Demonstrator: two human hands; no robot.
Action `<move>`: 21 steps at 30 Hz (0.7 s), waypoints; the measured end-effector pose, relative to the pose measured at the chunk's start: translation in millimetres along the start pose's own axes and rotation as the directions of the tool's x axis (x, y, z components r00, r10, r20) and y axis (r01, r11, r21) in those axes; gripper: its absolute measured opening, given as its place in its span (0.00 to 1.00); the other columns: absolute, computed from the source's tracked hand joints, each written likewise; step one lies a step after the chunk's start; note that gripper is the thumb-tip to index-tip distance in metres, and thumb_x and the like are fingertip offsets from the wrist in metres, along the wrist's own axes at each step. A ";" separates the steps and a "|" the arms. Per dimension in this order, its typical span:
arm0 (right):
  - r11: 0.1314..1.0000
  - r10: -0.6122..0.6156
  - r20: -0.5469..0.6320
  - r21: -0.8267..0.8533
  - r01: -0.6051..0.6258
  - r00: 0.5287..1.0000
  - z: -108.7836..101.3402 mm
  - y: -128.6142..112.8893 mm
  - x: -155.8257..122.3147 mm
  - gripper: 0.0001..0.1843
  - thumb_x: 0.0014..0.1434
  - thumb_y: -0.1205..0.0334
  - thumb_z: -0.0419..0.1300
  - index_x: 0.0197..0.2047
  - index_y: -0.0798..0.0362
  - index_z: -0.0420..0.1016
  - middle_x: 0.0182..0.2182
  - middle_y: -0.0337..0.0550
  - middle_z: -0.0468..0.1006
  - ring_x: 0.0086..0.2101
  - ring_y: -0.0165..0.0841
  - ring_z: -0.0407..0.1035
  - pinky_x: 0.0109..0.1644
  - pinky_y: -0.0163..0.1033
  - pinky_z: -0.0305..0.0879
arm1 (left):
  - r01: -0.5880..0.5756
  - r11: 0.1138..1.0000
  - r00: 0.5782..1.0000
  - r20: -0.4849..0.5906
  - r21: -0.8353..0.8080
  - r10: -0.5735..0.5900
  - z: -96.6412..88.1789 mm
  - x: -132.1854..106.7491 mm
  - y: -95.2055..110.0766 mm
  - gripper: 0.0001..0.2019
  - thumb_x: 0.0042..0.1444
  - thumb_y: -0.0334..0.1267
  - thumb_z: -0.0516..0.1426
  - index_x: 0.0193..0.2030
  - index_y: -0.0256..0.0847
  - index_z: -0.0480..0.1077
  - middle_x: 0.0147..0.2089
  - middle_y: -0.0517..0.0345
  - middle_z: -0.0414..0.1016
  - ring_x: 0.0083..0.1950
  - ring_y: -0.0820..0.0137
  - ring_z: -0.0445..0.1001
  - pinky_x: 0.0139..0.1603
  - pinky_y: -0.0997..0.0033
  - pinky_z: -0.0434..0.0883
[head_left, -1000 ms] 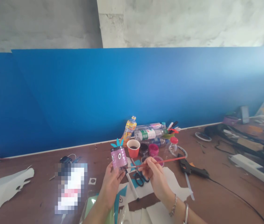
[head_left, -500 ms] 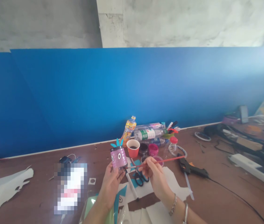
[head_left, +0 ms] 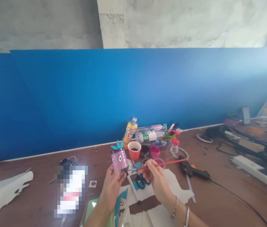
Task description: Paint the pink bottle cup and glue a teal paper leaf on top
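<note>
My left hand (head_left: 111, 186) is closed round the lower part of a small purple bottle piece (head_left: 120, 161) with paper eyes, a black rim and blue paper spikes on top. In my right hand (head_left: 154, 176) a red-handled paintbrush (head_left: 171, 162) is pinched, its tip at the lower right of the purple piece. Whether the bristles touch it, I cannot tell for sure. Below the hands lie black-handled scissors (head_left: 141, 182) and a white marker (head_left: 133, 188) on cut paper. Just behind are a red paper cup (head_left: 134, 153) of dark liquid and a pink paint jar (head_left: 154, 152).
Plastic bottles (head_left: 150, 136) lie at the back beside an upright orange drink bottle (head_left: 130, 130). A black glue gun (head_left: 195, 171) with its cord rests at right, near a white power strip (head_left: 257, 171). White paper (head_left: 3, 198) lies at far left. A blue panel (head_left: 124, 88) stands behind the table.
Almost nothing differs. The paintbrush and the purple piece have shifted very slightly; both hands keep their hold.
</note>
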State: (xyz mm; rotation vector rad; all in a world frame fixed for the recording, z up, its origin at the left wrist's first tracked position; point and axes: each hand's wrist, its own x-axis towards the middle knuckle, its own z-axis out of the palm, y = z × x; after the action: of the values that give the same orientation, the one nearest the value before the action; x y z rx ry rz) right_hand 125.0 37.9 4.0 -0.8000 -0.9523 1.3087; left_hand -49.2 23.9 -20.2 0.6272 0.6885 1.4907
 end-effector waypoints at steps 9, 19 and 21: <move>0.998 -0.051 -0.064 -0.035 0.049 0.997 -1.7 -0.8 -0.5 0.16 0.57 0.47 0.58 0.27 0.49 0.68 0.19 0.40 0.75 0.19 0.29 0.62 0.21 0.33 0.54 | -0.014 1.000 0.996 -0.089 0.018 0.015 3.2 1.5 0.6 0.23 0.49 0.44 0.63 0.51 0.45 0.62 0.46 0.53 0.77 0.47 0.63 0.75 0.60 0.53 0.62; 0.987 -0.089 0.042 -0.133 0.094 0.995 5.7 0.8 -7.4 0.20 0.59 0.44 0.57 0.27 0.52 0.65 0.21 0.40 0.74 0.19 0.26 0.60 0.21 0.31 0.53 | -0.014 1.000 0.975 -0.221 0.023 0.019 11.1 2.6 3.6 0.19 0.50 0.37 0.62 0.47 0.45 0.62 0.42 0.57 0.79 0.44 0.68 0.77 0.58 0.58 0.67; 0.985 -0.091 0.034 -0.147 0.095 0.995 4.8 0.9 -6.5 0.19 0.59 0.44 0.57 0.27 0.52 0.66 0.21 0.40 0.74 0.19 0.26 0.60 0.21 0.31 0.53 | -0.005 0.999 0.974 -0.225 0.034 0.012 11.1 1.9 3.8 0.19 0.50 0.37 0.62 0.48 0.45 0.62 0.42 0.57 0.79 0.44 0.68 0.77 0.58 0.59 0.67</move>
State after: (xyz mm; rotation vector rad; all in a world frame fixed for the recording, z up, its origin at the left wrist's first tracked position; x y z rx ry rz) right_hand 120.2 31.4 4.4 -0.8431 -1.1060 1.1802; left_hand -43.6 26.3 -10.1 0.4910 0.8873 1.5756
